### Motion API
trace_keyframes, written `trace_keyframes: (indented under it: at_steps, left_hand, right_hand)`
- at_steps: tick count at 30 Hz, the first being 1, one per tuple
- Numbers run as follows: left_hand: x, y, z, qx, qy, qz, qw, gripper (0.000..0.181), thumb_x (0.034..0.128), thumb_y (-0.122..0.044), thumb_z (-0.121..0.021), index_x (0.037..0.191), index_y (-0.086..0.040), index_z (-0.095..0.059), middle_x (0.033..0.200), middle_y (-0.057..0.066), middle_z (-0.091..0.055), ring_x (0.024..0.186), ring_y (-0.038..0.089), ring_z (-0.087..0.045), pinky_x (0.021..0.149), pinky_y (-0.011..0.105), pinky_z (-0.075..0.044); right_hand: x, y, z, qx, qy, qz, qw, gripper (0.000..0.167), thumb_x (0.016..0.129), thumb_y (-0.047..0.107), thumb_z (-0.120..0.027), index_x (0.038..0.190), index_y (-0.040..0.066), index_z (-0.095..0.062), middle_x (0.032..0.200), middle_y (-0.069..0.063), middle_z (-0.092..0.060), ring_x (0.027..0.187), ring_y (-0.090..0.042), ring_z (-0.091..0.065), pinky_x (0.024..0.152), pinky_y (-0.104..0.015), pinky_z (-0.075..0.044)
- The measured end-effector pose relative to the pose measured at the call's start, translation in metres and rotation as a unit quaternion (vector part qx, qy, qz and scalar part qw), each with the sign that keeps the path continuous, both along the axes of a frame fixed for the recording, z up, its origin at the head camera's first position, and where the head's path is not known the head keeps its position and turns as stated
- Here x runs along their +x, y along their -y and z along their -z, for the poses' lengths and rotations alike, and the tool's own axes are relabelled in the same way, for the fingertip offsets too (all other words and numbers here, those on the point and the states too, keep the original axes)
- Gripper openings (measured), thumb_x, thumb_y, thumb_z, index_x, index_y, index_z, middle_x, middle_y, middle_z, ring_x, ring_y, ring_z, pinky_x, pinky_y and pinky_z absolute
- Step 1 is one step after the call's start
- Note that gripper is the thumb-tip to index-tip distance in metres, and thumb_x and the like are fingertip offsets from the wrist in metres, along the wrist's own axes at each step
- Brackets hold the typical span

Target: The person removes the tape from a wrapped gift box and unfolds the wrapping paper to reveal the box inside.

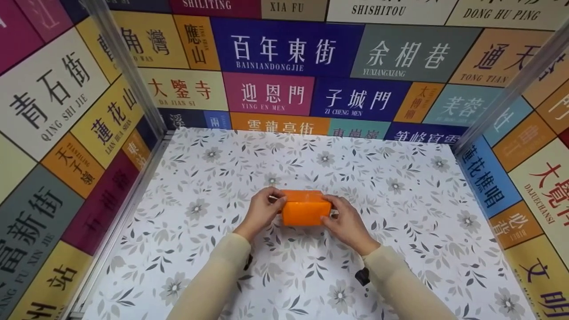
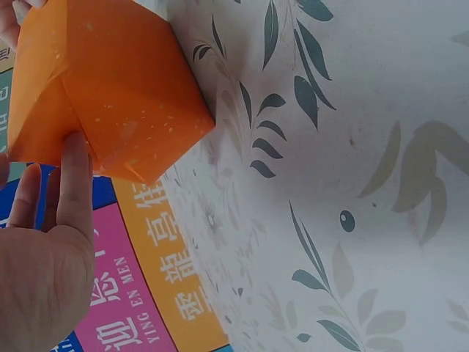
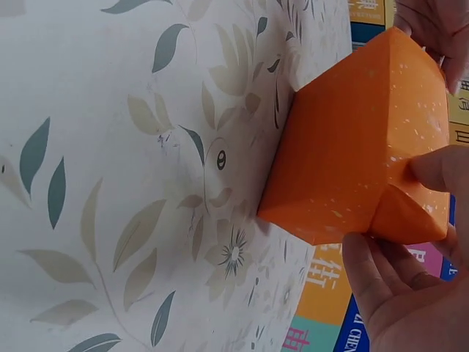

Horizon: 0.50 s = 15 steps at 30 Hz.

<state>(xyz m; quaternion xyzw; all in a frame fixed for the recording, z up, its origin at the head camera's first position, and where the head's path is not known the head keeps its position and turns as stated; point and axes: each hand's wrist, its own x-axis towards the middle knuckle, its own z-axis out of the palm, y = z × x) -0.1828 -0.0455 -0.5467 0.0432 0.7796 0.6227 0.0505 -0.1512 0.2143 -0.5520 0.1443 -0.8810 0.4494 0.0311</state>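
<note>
The orange box (image 1: 306, 214) is in the middle of the flowery surface (image 1: 209, 240), and the left hand (image 1: 263, 210) pinches its left end while the right hand (image 1: 352, 226) grips its right end. The wrapping looks mostly done, since orange covers the sides that show, but the folded flap (image 3: 403, 214) on the right end seems to need flattening.

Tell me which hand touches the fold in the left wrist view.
The left hand, at lower left, one fingertip on the fold of the box; the right hand holds the far end.
</note>
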Motion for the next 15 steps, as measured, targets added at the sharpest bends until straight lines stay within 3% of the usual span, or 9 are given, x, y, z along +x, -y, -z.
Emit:
trace_keyframes:
  at_steps: [5,9,15]
  left_hand:
    - [0.002,0.002,0.0,-0.03,0.002,0.022,0.9993,0.017,0.0912,-0.011,-0.071,0.107,-0.005,-0.067,0.104,0.006,-0.065,0.084,0.021,-0.065,0.069,0.031,-0.059]
    - [0.003,0.003,0.001,-0.066,-0.005,0.048,0.9967,0.019,0.0896,-0.007,-0.071,0.108,-0.005,-0.068,0.11,0.007,-0.064,0.091,0.023,-0.064,0.071,0.031,-0.057]
    - [0.006,0.004,0.007,-0.103,-0.008,0.056,0.9931,0.027,0.0852,-0.002,-0.073,0.112,-0.006,-0.067,0.115,0.007,-0.059,0.095,0.024,-0.061,0.073,0.03,-0.055]
  right_hand:
    - [0.004,-0.001,0.002,0.005,-0.001,-0.008,1.0,0.055,0.084,0.003,-0.077,0.135,0.006,-0.057,0.124,-0.01,-0.055,0.109,-0.023,-0.061,0.089,-0.042,-0.055]
    - [0.007,-0.003,0.006,0.008,0.003,-0.014,0.9999,0.048,0.083,0.001,-0.077,0.129,0.003,-0.06,0.122,-0.009,-0.057,0.107,-0.022,-0.062,0.087,-0.037,-0.056]
    - [0.012,-0.002,0.012,0.011,0.021,-0.018,0.9995,0.043,0.085,0.002,-0.076,0.126,0.003,-0.062,0.121,-0.009,-0.058,0.106,-0.022,-0.064,0.086,-0.032,-0.056]
